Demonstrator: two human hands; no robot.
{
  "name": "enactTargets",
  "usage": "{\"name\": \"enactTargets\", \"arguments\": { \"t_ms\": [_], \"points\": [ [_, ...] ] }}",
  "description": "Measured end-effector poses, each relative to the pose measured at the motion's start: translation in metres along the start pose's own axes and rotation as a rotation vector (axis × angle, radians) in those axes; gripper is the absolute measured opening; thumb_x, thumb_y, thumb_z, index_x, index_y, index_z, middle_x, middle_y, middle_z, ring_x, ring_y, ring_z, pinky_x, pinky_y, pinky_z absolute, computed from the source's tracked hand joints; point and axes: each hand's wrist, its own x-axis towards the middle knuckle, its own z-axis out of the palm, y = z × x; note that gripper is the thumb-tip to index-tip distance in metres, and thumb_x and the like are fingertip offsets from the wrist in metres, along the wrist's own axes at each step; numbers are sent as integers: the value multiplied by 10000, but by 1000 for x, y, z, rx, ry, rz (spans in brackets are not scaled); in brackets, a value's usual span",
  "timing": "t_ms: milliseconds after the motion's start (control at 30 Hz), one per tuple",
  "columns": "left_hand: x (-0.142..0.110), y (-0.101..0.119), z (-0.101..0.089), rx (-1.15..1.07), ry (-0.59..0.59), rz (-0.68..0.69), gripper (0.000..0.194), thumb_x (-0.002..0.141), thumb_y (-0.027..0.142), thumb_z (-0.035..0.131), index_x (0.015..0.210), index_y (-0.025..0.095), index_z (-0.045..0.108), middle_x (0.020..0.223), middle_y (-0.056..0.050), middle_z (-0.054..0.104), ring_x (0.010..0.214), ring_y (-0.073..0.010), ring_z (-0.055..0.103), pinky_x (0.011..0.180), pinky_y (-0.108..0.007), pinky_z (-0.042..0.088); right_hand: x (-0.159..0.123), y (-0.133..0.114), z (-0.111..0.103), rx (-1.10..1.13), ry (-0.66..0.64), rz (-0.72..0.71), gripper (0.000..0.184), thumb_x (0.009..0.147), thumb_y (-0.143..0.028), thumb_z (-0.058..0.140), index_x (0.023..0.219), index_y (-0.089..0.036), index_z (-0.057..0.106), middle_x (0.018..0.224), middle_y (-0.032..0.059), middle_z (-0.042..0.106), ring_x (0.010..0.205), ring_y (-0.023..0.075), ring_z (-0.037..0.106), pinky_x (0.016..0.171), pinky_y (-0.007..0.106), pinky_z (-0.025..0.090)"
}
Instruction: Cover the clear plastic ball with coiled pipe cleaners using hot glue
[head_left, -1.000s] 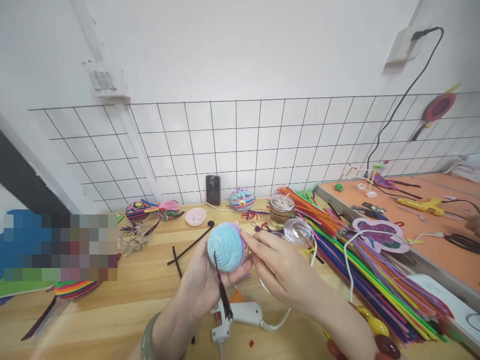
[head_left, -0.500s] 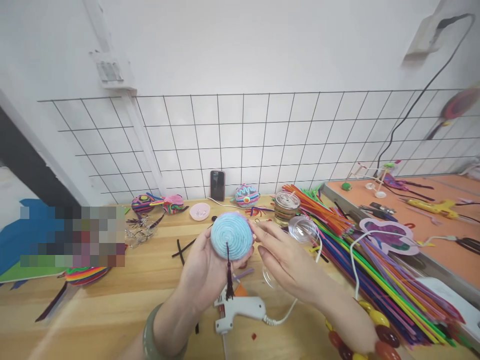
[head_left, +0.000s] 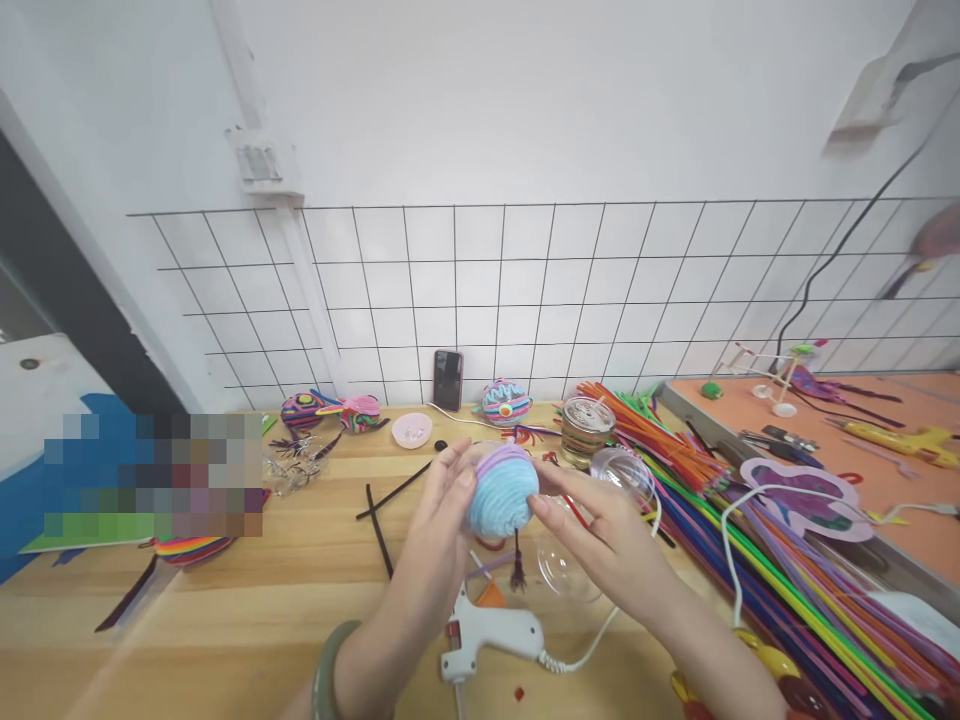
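Note:
A round ball (head_left: 504, 497) wound in light blue and lilac pipe cleaner is held up between my two hands. My left hand (head_left: 442, 510) grips its left side, thumb on the front. My right hand (head_left: 600, 525) grips its right side, thumb and fingers at the edge. From the ball's underside hangs a dark purple tassel (head_left: 518, 572). Below it, a white glue gun (head_left: 495, 635) lies on the wooden table, touched by neither hand. A clear plastic dome (head_left: 566, 570) rests on the table, partly behind my right hand.
Bundled pipe cleaners (head_left: 757, 580) spread along the right side. A clear jar (head_left: 589, 432), a pink dish (head_left: 412, 431), a phone (head_left: 448, 380) and a finished striped ball (head_left: 505, 403) stand at the back. Black strips (head_left: 380, 530) lie left of my hands.
The ball has been tilted, so its spiral centre and tassel now point downward and lilac shows on top. My right hand has moved from beside it to grip its right edge.

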Motion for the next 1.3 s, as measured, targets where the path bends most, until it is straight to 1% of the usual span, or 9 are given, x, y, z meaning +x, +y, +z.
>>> {"name": "enactTargets", "arguments": {
  "t_ms": [133, 267, 400, 500, 600, 767, 900, 1133, 1300],
  "points": [
    [-5, -2, -3, 198, 11, 23, 506, 837, 418, 644, 1282, 235, 483, 1362, -113, 514, 1173, -276, 553, 907, -342, 495, -4, -2, 0, 21, -26, 51, 602, 955, -388, 510, 1498, -234, 302, 1318, 103, 624, 1262, 267, 544, 984, 446, 504],
    [-10, -1, -5, 331, -37, 16, 589, 847, 483, 606, 1355, 246, 424, 1406, -137, 460, 1208, -306, 536, 932, -390, 499, -3, -6, -4, -50, -109, 60, 542, 970, -437, 454, 1469, -244, 368, 1374, 101, 577, 1278, 272, 529, 1018, 492, 468],
    [-11, -4, -9, 416, -163, 107, 776, 787, 468, 680, 1424, 218, 314, 1460, -165, 393, 1340, -328, 403, 1075, -467, 382, -1, -2, -9, -128, -163, 56, 514, 986, -436, 413, 1453, -220, 399, 1337, 108, 609, 1257, 257, 551, 1020, 480, 471],
    [-8, -7, -13, 576, -157, 183, 840, 727, 365, 753, 1432, 227, 318, 1484, -163, 361, 1384, -343, 331, 1106, -504, 333, -1, 3, -11, -218, -158, -20, 516, 988, -417, 418, 1448, -183, 406, 1380, 129, 567, 1289, 248, 520, 1043, 461, 457],
    [-5, -8, -15, 639, -154, 210, 797, 743, 340, 739, 1429, 243, 344, 1454, -154, 412, 1354, -334, 384, 1086, -499, 363, -2, 5, -11, -295, -98, -111, 480, 993, -377, 415, 1411, -146, 456, 1400, 146, 543, 1289, 247, 519, 1031, 447, 477],
    [-6, -2, -14, 627, -124, 172, 900, 691, 316, 777, 1454, 250, 304, 1428, -148, 445, 1254, -321, 492, 1035, -477, 424, 0, 0, -10, -426, 30, -278, 338, 999, -247, 397, 1279, -163, 566, 1196, 122, 697, 1070, 250, 675, 889, 463, 578],
    [-8, 3, -16, 689, -108, 209, 804, 689, 328, 770, 1392, 246, 387, 1371, -147, 484, 1206, -319, 510, 975, -475, 461, -2, -2, -11, -519, 63, -417, 326, 965, -127, 444, 1275, -166, 538, 1073, 99, 741, 936, 242, 711, 909, 540, 548],
    [-8, 16, -14, 929, -144, 216, 662, 700, 279, 725, 1281, 224, 412, 1205, -110, 543, 1136, -283, 530, 969, -464, 448, -4, -9, -11, -531, 129, -543, 255, 932, -91, 505, 1165, -106, 610, 1046, 135, 714, 962, 214, 668, 845, 373, 564],
    [-8, 18, -15, 1010, -184, 282, 672, 695, 271, 718, 1292, 248, 412, 1238, -99, 517, 1160, -286, 523, 1009, -473, 418, -4, -12, -11, -387, 162, -440, 178, 913, -64, 516, 1058, -107, 611, 956, 113, 682, 901, 174, 639, 792, 286, 532]
  ]
}}
